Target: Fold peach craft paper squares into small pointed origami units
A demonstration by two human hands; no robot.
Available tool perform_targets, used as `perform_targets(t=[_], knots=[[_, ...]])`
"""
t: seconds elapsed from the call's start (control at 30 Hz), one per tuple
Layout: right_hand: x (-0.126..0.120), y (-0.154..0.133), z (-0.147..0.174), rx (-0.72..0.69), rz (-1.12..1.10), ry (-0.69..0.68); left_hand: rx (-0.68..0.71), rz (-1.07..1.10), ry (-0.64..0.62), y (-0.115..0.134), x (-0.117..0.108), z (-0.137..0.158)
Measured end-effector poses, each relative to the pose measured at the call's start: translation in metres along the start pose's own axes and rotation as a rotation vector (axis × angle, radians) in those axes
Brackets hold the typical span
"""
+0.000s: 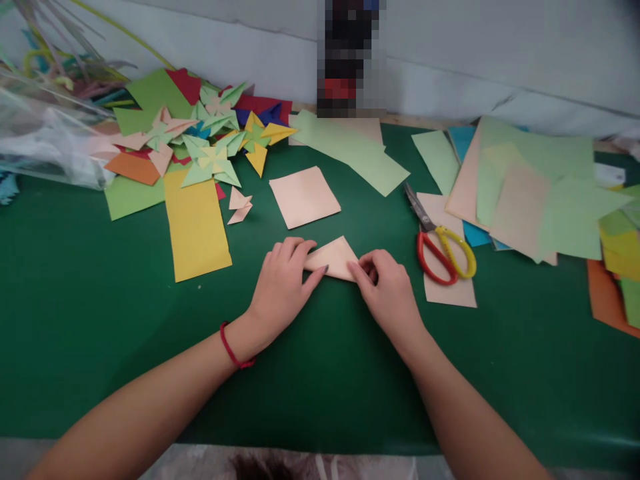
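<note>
A pale peach sheet of paper folded into a triangle [334, 257] lies flat on the green table, its point facing away from me. My left hand [283, 277] grips its left corner, thumb along the lower edge and fingers on top. At the right corner, my right hand [387, 283] pinches the paper between thumb and curled fingers. Just beyond sits a stack of square peach paper [305, 197]. A small folded peach piece [241, 205] rests to the left of that stack. Scissors [440, 247] with one red and one yellow handle lie right of my right hand, on a peach sheet [453, 293].
Folded paper stars [213, 160] are heaped at the back left beside a clear plastic bag [50, 133]. A yellow rectangle of paper [199, 230] lies in front of them. Green and peach sheets [540, 193] overlap at the right. A white wall [250, 40] bounds the green table [150, 313].
</note>
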State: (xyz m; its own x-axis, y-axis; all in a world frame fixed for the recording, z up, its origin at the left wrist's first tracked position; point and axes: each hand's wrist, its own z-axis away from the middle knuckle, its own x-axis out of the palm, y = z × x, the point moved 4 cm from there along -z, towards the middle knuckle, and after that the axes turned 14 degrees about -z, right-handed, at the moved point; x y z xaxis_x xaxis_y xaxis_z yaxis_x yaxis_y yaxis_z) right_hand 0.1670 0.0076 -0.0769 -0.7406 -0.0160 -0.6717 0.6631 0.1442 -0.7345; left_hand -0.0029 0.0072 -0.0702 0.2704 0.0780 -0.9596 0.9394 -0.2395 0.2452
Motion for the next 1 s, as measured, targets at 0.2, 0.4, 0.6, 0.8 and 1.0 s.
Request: perform_targets(t=[0.2,0.4,0.6,0.8,1.0], knots=[[0.0016,0.0004,-0.0005,-0.001,0.027,-0.015,-0.029,0.019,-0.020,-0.0034,0.0034,-0.0001],[0.0020,-0.0007,-0.0004,-0.014,0.033,-0.013,-0.047,0.033,-0.036,-0.0036,0.0025,0.0015],[-0.0013,-0.0055,0.0013,-0.081,0.022,0.064,-0.076,0.084,-0.036,-0.0050,0.0010,0.0018],[-0.0042,-0.0057,0.0001,-0.060,-0.171,0.043,-0.090,0.096,-0.052,-0.0061,0.0022,0.0026],[-0.0044,-0.0072,-0.0010,-0.030,-0.291,0.005,-0.095,0.093,-0.068,-0.0055,0.0023,0.0008]])
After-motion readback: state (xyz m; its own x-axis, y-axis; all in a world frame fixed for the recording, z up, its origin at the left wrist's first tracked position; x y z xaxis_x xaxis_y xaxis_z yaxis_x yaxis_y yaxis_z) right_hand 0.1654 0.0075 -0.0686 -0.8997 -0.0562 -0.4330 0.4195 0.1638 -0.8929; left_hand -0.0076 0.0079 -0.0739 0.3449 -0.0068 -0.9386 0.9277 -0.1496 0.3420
